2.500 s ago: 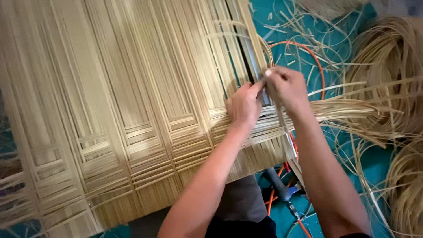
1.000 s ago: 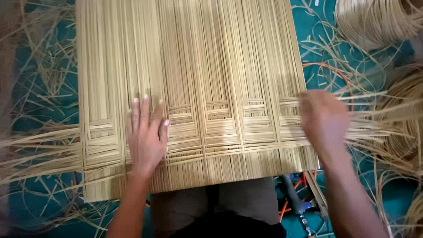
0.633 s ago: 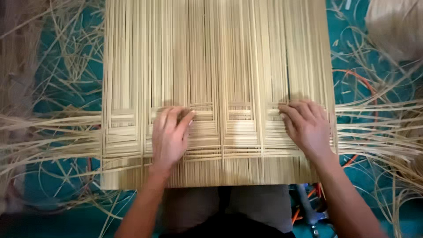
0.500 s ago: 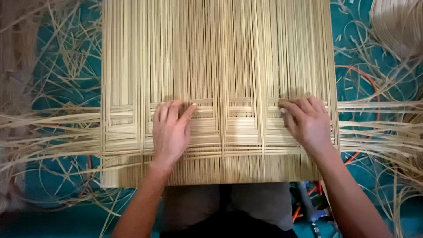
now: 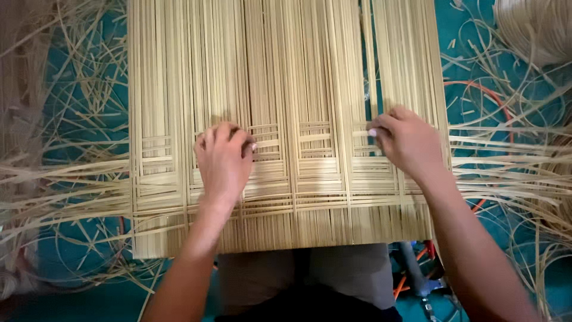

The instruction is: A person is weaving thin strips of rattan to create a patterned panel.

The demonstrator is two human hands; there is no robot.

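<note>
Teal floor covering (image 5: 89,119) shows on both sides of the work, littered with loose pale cane strips (image 5: 59,179) that fan out left and right, and a coil of the same cane (image 5: 536,30) sits at the top right corner. Over the lap lies the woven mat (image 5: 286,89), a wide panel of long parallel slats running away from me, crossed near its lower part by stepped bands of horizontal weavers. My left hand (image 5: 223,161) rests palm down on the mat left of centre, fingers curled with the tips pressed at the top edge of a crossing band; it presses rather than clasps, nothing enclosed in it. My right hand (image 5: 408,143) does the same toward the right edge, fingers bent and their tips on the upper weavers, likewise closed around nothing. I judge the mat light and springy, stiff along the slats but ready to flex across them, with thin strips that could crease or split if bent sharply. Its surface looks smooth and a bit slick, so pushing with flat fingertips at the weaver edges seems the safest contact. An orange cord (image 5: 482,89) loops on the floor at right.
</note>
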